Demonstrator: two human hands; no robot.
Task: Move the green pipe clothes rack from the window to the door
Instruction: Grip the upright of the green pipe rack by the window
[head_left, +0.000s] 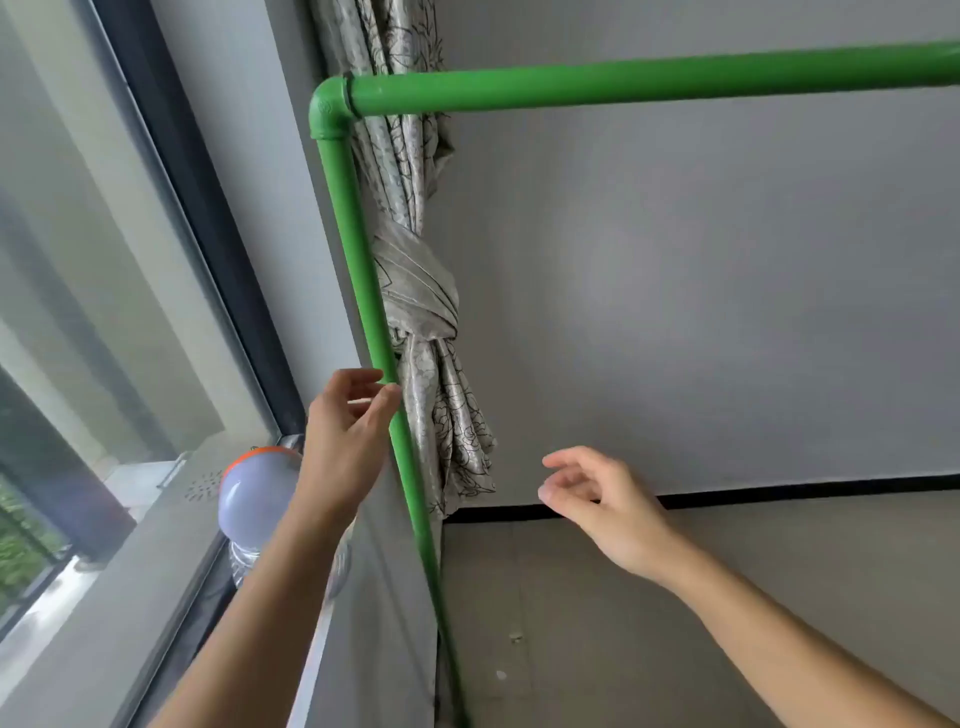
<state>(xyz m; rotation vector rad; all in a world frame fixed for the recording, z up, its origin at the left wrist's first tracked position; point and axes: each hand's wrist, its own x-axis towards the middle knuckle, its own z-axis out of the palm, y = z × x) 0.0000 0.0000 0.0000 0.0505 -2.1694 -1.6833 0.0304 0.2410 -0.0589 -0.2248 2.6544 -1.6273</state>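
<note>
Green plastic pipe clothes rack (358, 249) upright in the corner, between the dark-framed window (104, 260) and knotted floral grey curtain (426, 312), against a plain grey wall (701, 312). Left hand (345, 436) at the vertical post, fingers loosely open, not closed around it. Right hand (602, 499) apart, fingers curled, empty. Grey floor (571, 623) below; rounded pale container (254, 493) on the sill.

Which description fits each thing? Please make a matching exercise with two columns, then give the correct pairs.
Things:
1. left hand
2. right hand
3. curtain
4. bulb-shaped object

Descriptions:
A. tied in a knot behind the upright pipe
B. open, in the air, touching nothing
C. on the ledge by the window, orange band on top
D. at the upright green pipe, fingers not yet closed

Pairs: 1-D, 2-B, 3-A, 4-C
</note>
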